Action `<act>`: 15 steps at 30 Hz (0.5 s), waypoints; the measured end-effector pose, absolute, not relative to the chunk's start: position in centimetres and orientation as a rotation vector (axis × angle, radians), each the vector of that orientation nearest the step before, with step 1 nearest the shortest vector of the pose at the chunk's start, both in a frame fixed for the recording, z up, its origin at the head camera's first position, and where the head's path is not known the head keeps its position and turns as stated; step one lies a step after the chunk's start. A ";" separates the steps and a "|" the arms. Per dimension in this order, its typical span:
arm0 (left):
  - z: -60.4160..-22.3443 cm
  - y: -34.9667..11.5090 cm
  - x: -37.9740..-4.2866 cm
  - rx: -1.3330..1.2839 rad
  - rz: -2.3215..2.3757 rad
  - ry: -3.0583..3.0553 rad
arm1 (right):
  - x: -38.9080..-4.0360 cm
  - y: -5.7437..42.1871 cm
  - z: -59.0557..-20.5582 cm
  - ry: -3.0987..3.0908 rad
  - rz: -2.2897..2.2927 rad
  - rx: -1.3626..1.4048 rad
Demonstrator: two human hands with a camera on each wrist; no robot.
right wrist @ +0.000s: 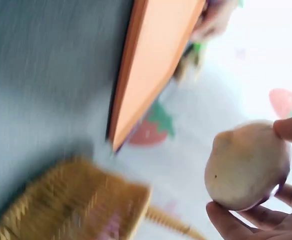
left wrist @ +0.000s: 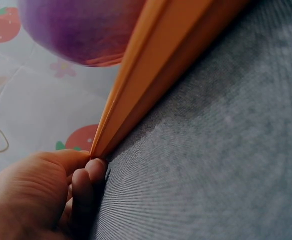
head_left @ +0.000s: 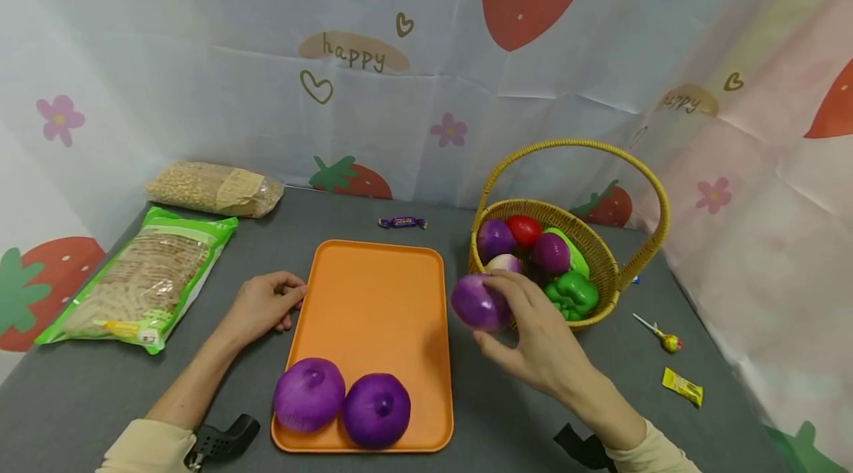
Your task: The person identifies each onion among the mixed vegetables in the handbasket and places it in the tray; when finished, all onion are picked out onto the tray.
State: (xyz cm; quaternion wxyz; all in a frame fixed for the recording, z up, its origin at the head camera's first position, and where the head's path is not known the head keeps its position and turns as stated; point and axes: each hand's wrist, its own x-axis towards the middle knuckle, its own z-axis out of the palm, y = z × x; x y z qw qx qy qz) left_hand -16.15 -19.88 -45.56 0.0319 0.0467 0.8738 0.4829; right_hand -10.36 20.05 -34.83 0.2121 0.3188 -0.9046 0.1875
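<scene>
My right hand (head_left: 543, 336) holds a round purple onion (head_left: 480, 303) between thumb and fingers, just in front of the basket's left side. In the right wrist view this onion (right wrist: 248, 165) shows a pale underside with a small knob. My left hand (head_left: 263, 303) is at the left edge of the orange tray (head_left: 373, 295). The left wrist view shows that hand (left wrist: 40, 195) pinching the tray rim (left wrist: 118, 105) between thumb and fingers. Two purple onions (head_left: 309, 395) sit side by side at the tray's near end.
A yellow wicker basket (head_left: 603, 240) with a tall handle holds more purple vegetables, a red one and a green bell pepper (head_left: 571, 294). Two bags (head_left: 149, 273) lie left. A purple-wrapped candy (head_left: 403, 223) lies behind the tray; a lollipop (head_left: 666, 340) and yellow packet (head_left: 683, 386) lie right.
</scene>
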 end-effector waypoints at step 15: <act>-45.6 -19.8 -16.2 0.127 1.476 2.703 | -8.5 17.8 -37.8 -3.143 0.674 1.127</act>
